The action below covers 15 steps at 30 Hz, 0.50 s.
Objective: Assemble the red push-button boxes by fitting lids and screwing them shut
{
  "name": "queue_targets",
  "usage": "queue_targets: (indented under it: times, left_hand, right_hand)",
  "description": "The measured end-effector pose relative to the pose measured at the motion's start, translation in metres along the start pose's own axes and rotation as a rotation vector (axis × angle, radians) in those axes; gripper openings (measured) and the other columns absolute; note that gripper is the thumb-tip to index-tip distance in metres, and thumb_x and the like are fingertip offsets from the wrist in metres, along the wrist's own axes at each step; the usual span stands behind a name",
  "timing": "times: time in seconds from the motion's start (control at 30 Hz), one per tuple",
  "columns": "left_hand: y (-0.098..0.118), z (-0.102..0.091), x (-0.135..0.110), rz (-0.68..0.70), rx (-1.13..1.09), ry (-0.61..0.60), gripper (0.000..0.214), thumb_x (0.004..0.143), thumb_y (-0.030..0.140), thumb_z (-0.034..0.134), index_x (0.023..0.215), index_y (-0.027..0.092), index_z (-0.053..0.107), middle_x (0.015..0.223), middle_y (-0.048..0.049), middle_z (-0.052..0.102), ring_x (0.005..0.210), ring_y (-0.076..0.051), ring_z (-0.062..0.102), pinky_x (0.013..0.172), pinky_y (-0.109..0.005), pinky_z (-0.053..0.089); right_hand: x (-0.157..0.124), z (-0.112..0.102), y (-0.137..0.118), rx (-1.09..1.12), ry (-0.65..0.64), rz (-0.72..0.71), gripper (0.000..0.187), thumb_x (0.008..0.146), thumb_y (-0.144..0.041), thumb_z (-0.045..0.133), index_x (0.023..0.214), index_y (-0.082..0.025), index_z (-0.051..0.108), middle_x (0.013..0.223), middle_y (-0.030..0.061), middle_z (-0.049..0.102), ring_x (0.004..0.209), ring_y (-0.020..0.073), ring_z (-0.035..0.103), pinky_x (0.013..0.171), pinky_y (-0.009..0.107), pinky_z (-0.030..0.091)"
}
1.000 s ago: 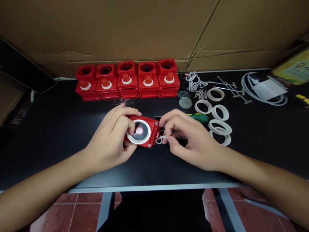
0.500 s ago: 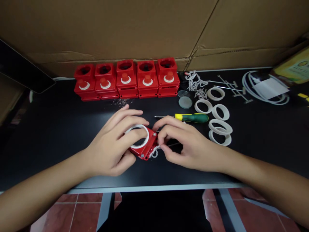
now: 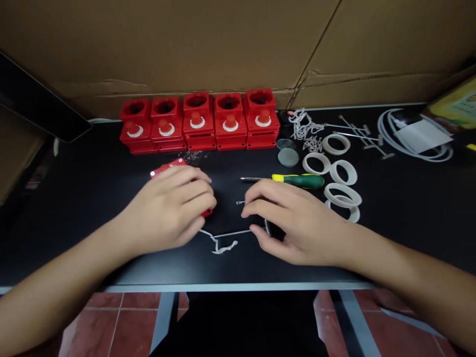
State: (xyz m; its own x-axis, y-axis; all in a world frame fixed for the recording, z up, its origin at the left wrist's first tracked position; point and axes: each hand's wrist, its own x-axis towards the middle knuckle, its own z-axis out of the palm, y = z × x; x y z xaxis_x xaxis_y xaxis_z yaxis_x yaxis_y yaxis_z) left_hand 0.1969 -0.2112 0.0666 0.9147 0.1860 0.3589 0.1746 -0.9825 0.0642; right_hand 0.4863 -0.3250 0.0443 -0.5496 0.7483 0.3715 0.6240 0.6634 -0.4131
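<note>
My left hand (image 3: 167,208) is wrapped over a red housing (image 3: 180,162), which lies on the dark table and is mostly hidden under the palm and fingers. A corner with screws shows beyond the knuckles. White cord (image 3: 224,248) trails out from beside the housing on its right. A thin metal rod (image 3: 234,232) runs from the cord toward my right hand (image 3: 284,220), with a short crosspiece near the thumb. That hand rests on the table, fingers curved, a gap between thumb and fingertips. A small metal tip (image 3: 240,202) shows just left of its fingers.
Several red call-point boxes (image 3: 229,121) stand in a row at the back. A green-and-yellow screwdriver (image 3: 303,180) lies past my right hand. White rings (image 3: 342,173), glass discs (image 3: 288,157), screws (image 3: 313,144), cords (image 3: 303,124), rods (image 3: 359,131) and a coiled cable (image 3: 386,144) lie rightward.
My left hand has turned the red housing and moved it left, away from my right hand. My right fingers have let go of the cord, which now lies stretched on the table.
</note>
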Motion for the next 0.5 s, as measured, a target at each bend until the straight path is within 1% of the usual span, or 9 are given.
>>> queue_targets:
  times: [0.07,0.13,0.2,0.23,0.3,0.37,0.4,0.47,0.5]
  left_hand:
    - [-0.013,-0.007,-0.001,-0.023,-0.010,-0.076,0.025,0.101,0.010,0.056,0.091,0.025,0.072,0.097,-0.0043,0.084,0.115,-0.032,0.081,0.100,-0.049,0.067]
    - [-0.022,-0.015,-0.002,-0.026,0.009,-0.055,0.027,0.097,0.009,0.055,0.081,0.026,0.067,0.085,-0.0010,0.079,0.112,-0.031,0.081,0.102,-0.051,0.066]
    - [-0.025,-0.021,-0.003,-0.055,0.090,-0.066,0.027,0.097,0.012,0.055,0.076,0.027,0.064,0.080,-0.0006,0.077,0.113,-0.032,0.080,0.106,-0.054,0.064]
    - [-0.024,-0.023,-0.004,-0.072,0.125,-0.076,0.027,0.097,0.015,0.056,0.074,0.027,0.063,0.079,-0.0012,0.076,0.109,-0.033,0.080,0.103,-0.055,0.064]
    - [-0.022,-0.024,-0.004,-0.111,0.155,-0.094,0.028,0.098,0.019,0.057,0.071,0.027,0.061,0.079,-0.0026,0.075,0.092,-0.031,0.076,0.088,-0.052,0.063]
    - [-0.020,-0.022,-0.006,-0.185,0.156,-0.090,0.025,0.097,0.022,0.062,0.072,0.026,0.060,0.080,-0.0034,0.073,0.079,-0.028,0.069,0.075,-0.049,0.057]
    - [-0.019,-0.021,-0.007,-0.229,0.170,-0.070,0.023,0.097,0.025,0.065,0.075,0.026,0.060,0.081,-0.0040,0.072,0.079,-0.028,0.066,0.074,-0.048,0.055]
    - [-0.018,-0.019,-0.012,-0.331,0.239,-0.019,0.013,0.097,0.033,0.073,0.089,0.025,0.065,0.094,-0.0071,0.072,0.091,-0.032,0.068,0.082,-0.051,0.057]
    - [-0.017,-0.019,-0.016,-0.386,0.288,0.009,0.017,0.097,0.038,0.076,0.100,0.024,0.067,0.105,-0.0093,0.072,0.101,-0.035,0.070,0.088,-0.053,0.059]
  right_hand:
    - [-0.001,-0.004,0.001,-0.093,-0.103,0.039,0.018,0.106,-0.027,0.066,0.119,-0.017,0.073,0.115,0.0150,0.077,0.091,0.0275,0.075,0.080,0.043,0.064]
    - [-0.002,-0.005,0.000,-0.154,-0.204,0.078,0.027,0.104,-0.032,0.070,0.123,-0.014,0.075,0.116,0.0149,0.076,0.082,0.0259,0.073,0.068,0.040,0.059]
    - [-0.003,-0.004,-0.001,-0.184,-0.247,0.098,0.029,0.102,-0.032,0.073,0.125,-0.014,0.075,0.116,0.0134,0.075,0.077,0.0242,0.072,0.060,0.037,0.052]
    - [-0.003,-0.003,-0.001,-0.186,-0.255,0.101,0.027,0.102,-0.030,0.074,0.124,-0.014,0.076,0.115,0.0120,0.074,0.076,0.0235,0.072,0.059,0.037,0.051]
    - [-0.004,-0.002,-0.002,-0.168,-0.260,0.093,0.016,0.103,-0.024,0.074,0.116,-0.015,0.077,0.109,0.0084,0.074,0.074,0.0211,0.071,0.062,0.036,0.052]
    - [-0.004,-0.001,-0.002,-0.136,-0.261,0.084,0.003,0.104,-0.020,0.075,0.104,-0.017,0.075,0.104,0.0054,0.072,0.070,0.0182,0.068,0.065,0.036,0.053]
    - [-0.004,-0.001,-0.002,-0.112,-0.259,0.086,0.004,0.105,-0.019,0.076,0.101,-0.018,0.074,0.104,0.0049,0.072,0.070,0.0171,0.067,0.066,0.035,0.054]
    - [-0.005,0.000,-0.002,-0.030,-0.250,0.089,0.006,0.105,-0.019,0.078,0.102,-0.018,0.073,0.108,0.0056,0.072,0.076,0.0174,0.069,0.071,0.035,0.057]
    - [-0.005,0.001,-0.003,0.037,-0.247,0.092,0.007,0.106,-0.020,0.080,0.107,-0.018,0.074,0.112,0.0063,0.073,0.081,0.0177,0.071,0.074,0.034,0.059]
